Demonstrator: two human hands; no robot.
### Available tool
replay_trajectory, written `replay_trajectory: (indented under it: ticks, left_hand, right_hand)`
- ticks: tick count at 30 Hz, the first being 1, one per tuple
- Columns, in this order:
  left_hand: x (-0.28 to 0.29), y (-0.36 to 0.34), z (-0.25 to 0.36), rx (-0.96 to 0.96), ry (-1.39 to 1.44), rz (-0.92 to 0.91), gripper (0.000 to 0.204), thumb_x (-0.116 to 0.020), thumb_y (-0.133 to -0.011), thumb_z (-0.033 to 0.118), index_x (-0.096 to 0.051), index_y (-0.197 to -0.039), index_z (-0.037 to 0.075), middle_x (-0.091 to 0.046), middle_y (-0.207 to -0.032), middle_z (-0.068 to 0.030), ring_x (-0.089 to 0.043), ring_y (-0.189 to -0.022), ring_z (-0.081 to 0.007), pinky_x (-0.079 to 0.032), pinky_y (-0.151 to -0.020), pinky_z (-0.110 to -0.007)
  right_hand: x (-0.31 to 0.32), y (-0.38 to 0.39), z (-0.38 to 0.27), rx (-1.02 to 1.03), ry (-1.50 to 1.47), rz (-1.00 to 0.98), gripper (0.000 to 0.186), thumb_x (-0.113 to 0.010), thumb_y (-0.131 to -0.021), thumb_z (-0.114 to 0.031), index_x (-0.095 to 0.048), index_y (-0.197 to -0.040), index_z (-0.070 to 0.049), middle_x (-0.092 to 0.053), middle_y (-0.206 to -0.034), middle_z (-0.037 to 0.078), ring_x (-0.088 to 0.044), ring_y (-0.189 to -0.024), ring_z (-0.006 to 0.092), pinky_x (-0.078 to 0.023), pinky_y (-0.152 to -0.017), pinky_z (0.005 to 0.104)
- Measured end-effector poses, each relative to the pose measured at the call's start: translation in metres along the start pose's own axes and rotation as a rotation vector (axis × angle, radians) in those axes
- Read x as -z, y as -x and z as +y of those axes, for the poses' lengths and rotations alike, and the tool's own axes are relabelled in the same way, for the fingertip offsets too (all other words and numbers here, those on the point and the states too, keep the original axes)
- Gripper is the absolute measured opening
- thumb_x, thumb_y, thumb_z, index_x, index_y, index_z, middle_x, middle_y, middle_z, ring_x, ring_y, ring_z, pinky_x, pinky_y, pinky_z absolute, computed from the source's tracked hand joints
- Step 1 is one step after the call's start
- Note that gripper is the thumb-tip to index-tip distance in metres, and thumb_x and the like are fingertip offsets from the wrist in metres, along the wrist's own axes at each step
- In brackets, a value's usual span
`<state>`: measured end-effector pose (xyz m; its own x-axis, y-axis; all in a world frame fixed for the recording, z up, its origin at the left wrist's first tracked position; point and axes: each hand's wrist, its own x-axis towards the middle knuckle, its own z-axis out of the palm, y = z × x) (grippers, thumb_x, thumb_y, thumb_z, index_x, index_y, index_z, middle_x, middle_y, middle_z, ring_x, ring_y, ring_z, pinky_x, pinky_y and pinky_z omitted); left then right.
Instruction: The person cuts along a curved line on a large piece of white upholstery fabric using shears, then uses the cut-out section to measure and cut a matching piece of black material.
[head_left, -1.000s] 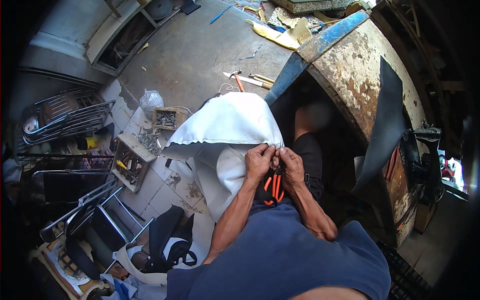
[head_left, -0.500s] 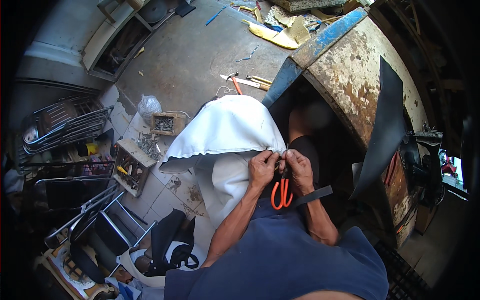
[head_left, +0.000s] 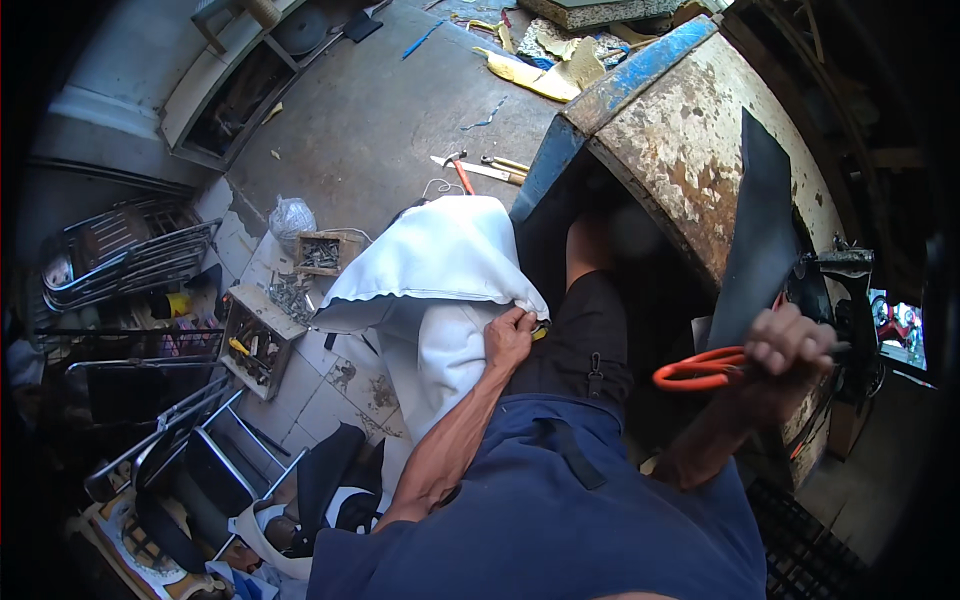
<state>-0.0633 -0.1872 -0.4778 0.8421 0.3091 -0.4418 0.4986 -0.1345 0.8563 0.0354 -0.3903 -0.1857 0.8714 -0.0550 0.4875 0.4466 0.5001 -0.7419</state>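
A white sheet of leather-like material (head_left: 430, 245) drapes over something in front of me, its cut edge facing me. My left hand (head_left: 508, 338) pinches that edge at its right corner. A small yellow thing (head_left: 540, 331) shows beside those fingers; its kind is hidden. Off to the right, my right hand (head_left: 795, 343) is closed around scissors (head_left: 700, 370) with orange handles. The handle loops point left, toward my body's middle, and the blades are mostly hidden and blurred. A short black strip (head_left: 575, 455) lies on my blue shirt.
The worn table (head_left: 670, 140) with a blue edge stands at right, a black sheet (head_left: 755, 225) hanging off it near a sewing machine (head_left: 845, 262). A hammer (head_left: 460, 175) lies on the floor ahead. At left are a wooden toolbox (head_left: 262, 340) and metal chair frames (head_left: 135, 250).
My right hand has left the white material's edge and swung right with the scissors. My left hand stays on the edge. The black strip has dropped from my right wrist onto my shirt.
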Motion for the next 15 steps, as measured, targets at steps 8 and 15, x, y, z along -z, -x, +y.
replay_trajectory:
  ticks: [8,15]
  left_hand:
    - [0.033,-0.007,0.053,0.365,0.946,-0.064,0.04,-0.063,-0.101,0.036,-0.055,-0.122,0.002,-0.064,-0.107,-0.0111,-0.066,-0.095,-0.0192,-0.053,-0.081,-0.032]
    - [0.046,-0.028,0.019,0.225,1.006,0.071,0.016,-0.058,-0.103,0.017,-0.061,-0.101,0.001,-0.066,-0.085,-0.0072,-0.064,-0.069,-0.0141,-0.052,-0.061,-0.024]
  right_hand:
    - [-0.034,0.051,0.088,-0.882,0.437,-0.17,0.02,-0.06,-0.103,-0.018,-0.065,-0.094,0.0,-0.068,-0.077,0.002,-0.061,-0.069,0.0057,-0.049,-0.062,0.0232]
    - [-0.043,0.114,0.188,-0.942,0.967,-0.511,0.03,-0.06,-0.097,-0.03,-0.072,-0.098,-0.002,-0.071,-0.082,0.022,-0.071,-0.078,0.0383,-0.053,-0.073,0.0465]
